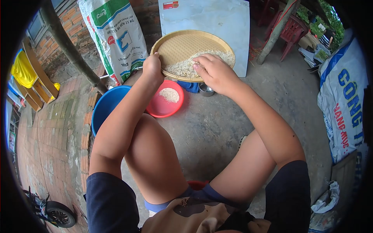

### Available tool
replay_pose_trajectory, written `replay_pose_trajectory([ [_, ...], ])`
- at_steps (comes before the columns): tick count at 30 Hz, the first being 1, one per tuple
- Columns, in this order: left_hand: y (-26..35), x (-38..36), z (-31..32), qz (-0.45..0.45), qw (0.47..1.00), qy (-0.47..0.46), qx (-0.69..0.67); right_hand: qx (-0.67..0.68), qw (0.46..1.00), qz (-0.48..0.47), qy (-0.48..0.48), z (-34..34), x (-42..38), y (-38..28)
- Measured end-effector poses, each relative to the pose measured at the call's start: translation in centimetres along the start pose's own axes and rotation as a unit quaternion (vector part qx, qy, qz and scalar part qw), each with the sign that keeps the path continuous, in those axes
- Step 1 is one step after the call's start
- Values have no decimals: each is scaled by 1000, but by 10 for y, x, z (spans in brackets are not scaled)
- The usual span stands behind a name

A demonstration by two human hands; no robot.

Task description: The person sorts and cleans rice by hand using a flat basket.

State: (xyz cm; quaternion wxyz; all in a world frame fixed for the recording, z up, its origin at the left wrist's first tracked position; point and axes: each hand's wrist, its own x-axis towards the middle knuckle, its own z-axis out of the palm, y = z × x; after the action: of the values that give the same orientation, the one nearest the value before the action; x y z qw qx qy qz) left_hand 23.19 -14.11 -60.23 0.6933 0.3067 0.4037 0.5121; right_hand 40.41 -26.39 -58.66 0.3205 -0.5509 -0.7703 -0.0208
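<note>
A round woven winnowing basket [179,44] is held up in front of me, its surface sloping toward me. Pale grain [182,69] lies heaped along its near and right side. My left hand [152,66] is closed around the basket's left rim. Over the grain at the near right edge is my right hand [213,72], its thumb and fingers apart and touching the grain; some fingertips are hard to make out. Below the basket, a pink basin [164,109] on the floor holds more pale grain. A blue basin [105,105] stands beside it, partly behind my left forearm.
A small metal bowl [206,90] and a dark blue cloth [188,86] sit under the basket. Behind stand a white feed sack [116,39] and a pale board [210,19]. A wooden post [278,31] and red plastic chair [293,33] are at back right; printed sheeting [344,97] lies right.
</note>
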Motion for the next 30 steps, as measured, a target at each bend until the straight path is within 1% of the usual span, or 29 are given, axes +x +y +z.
replay_pose_trajectory([
  [1,-1,1,0,-3,1000,-6,1,-2,1000,-3,-3,1,1,-1],
  [3,-2,-1,1,-4,1000,-12,3,55,997,-56,-11,3,1,-3],
  [4,-3,-2,2,-5,1000,-19,9,53,997,-57,-14,-1,3,-2],
  [6,-5,-4,4,-17,999,-27,-3,86,995,3,-41,-16,7,0],
  [7,-6,-4,5,-30,999,-37,-13,84,995,1,-44,-22,6,2],
  [9,-8,-5,7,-24,999,-35,-2,-63,993,42,-88,-33,5,7],
  [10,-8,-5,7,-18,999,-33,14,-61,994,18,-88,-34,4,10],
  [11,-9,-4,7,-17,999,-33,10,-64,994,16,-90,-33,5,9],
  [13,-14,-2,6,-32,998,-58,25,53,989,9,-136,-28,4,4],
  [15,-17,-4,7,-33,997,-66,27,61,989,17,-137,-24,3,-5],
  [18,-19,-13,13,-57,994,-89,43,67,989,0,-131,-25,4,-2],
  [20,-17,-24,20,-98,990,-99,32,86,992,38,-80,-30,8,10],
  [21,-15,-29,24,-98,990,-100,32,85,992,38,-80,-34,9,13],
  [23,-12,-38,29,-102,986,-124,38,49,997,55,-21,-45,10,17],
  [24,-10,-43,30,-104,985,-134,37,64,990,112,-48,-52,12,16],
  [25,-7,-46,30,-103,985,-132,36,65,991,110,-50,-54,11,18],
  [27,-3,-49,31,-104,982,-145,57,0,996,70,-63,-60,7,20],
  [28,-7,-42,28,-104,982,-145,55,-34,990,81,-109,-64,5,21],
  [29,-13,-28,22,-92,983,-151,55,-36,990,80,-110,-63,2,19],
  [30,-15,-22,19,-81,983,-156,55,-3,991,74,-115,-59,-1,18],
])
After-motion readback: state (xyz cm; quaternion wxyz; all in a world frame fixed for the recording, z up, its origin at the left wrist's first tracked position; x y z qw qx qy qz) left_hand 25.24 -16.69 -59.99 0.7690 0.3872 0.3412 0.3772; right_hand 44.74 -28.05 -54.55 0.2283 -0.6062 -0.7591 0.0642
